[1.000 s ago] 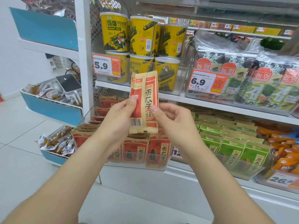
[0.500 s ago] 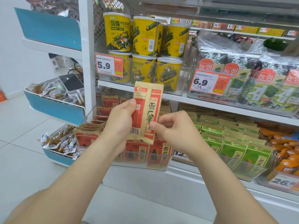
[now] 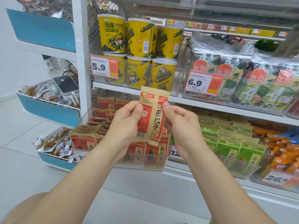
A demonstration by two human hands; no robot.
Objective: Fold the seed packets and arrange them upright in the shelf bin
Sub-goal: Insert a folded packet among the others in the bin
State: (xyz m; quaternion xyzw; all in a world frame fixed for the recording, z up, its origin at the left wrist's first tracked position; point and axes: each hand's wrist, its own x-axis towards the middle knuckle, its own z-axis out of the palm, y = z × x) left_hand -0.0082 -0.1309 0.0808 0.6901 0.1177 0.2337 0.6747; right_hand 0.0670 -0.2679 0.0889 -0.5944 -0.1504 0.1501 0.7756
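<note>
Red-and-tan seed packet [image 3: 153,117], long axis upright, top leaning right, pinched by both hands [image 3: 124,126] [image 3: 179,126]

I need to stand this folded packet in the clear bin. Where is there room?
No bare gap shows. The front row of red packets fills the bin where visible, and leaning packets crowd its left side. The stretch behind the held packet, left hand and right hand is hidden. A hand can pass above the rim, under the shelf.
</note>
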